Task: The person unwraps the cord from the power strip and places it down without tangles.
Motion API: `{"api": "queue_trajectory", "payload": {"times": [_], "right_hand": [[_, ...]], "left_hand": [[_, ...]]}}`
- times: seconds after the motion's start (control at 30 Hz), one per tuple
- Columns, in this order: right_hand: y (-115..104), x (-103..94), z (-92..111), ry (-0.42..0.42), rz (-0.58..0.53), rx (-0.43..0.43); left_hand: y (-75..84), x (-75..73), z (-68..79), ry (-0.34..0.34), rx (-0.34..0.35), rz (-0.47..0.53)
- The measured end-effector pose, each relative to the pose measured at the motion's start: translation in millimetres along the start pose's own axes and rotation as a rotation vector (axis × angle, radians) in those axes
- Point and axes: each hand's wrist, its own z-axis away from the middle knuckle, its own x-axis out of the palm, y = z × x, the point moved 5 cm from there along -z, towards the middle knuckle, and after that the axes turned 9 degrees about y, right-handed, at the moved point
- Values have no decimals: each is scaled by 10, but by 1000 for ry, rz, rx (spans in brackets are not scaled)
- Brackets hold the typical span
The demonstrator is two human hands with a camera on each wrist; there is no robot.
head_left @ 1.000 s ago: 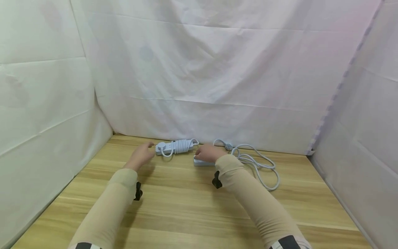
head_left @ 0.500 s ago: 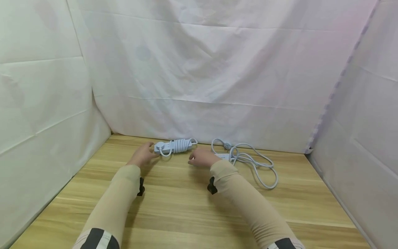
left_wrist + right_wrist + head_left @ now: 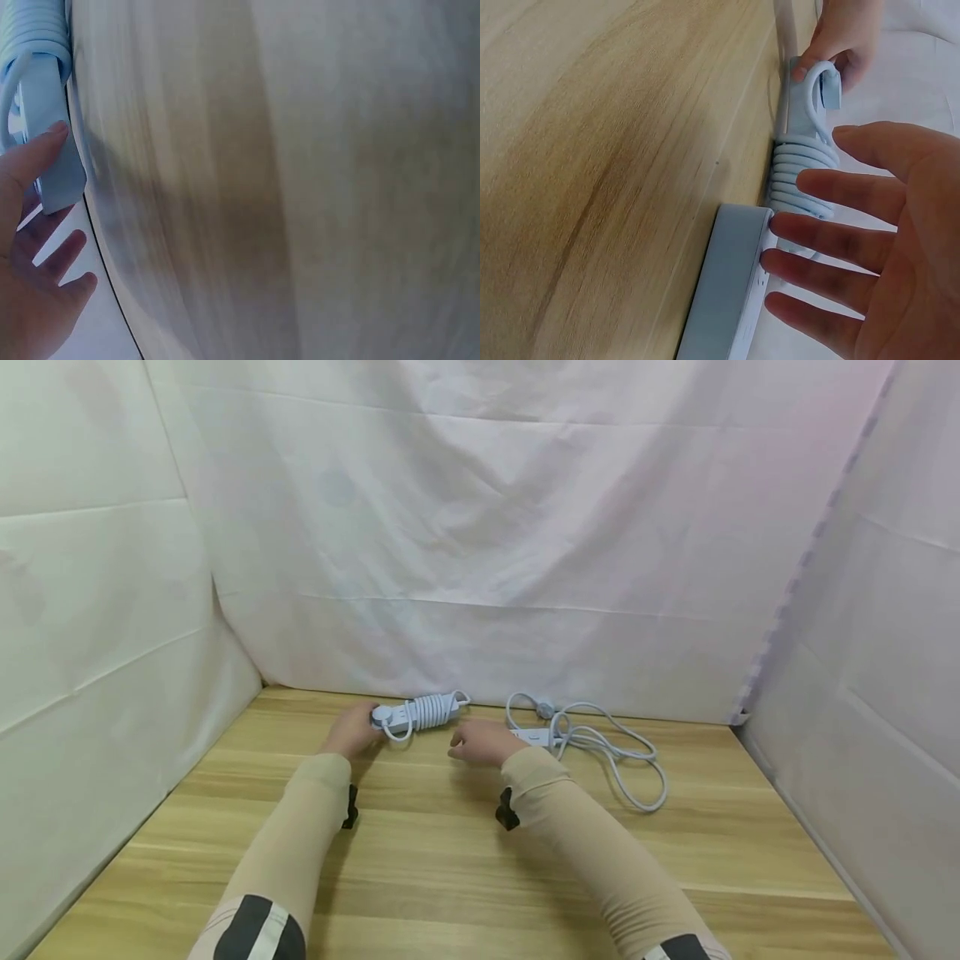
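On the left at the back of the table lies a white power strip (image 3: 433, 711) with its cord wound round its middle and its round plug (image 3: 382, 716) on top near the left end. My left hand (image 3: 348, 732) pinches that end, thumb (image 3: 46, 154) on the near side and fingers beyond it. A second white power strip (image 3: 724, 281) lies to the right. My right hand (image 3: 482, 743) is over its left end, fingers spread and nearly straight in the right wrist view, middle fingertips right at its top edge. In the head view this hand hides part of the strip.
The second strip's loose cord (image 3: 651, 758) spreads in loops to the right, with its plug (image 3: 545, 710) near the back. White cloth (image 3: 480, 527) hangs behind the wooden table (image 3: 420, 868) and along both sides.
My left hand has moved right and closed on the end of the wound power strip. My right hand has shifted left along the second strip, uncovering its right part.
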Motion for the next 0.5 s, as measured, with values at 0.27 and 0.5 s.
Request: {"api": "queue_trajectory", "payload": {"times": [0.27,0.5], "right_hand": [[-41,-9,-41,6,20,-6],[-92,3,-11,7,9,0]], "left_hand": [[55,35,-11,-1,10,-133],[130,-2,50,-11,-38,-175]]}}
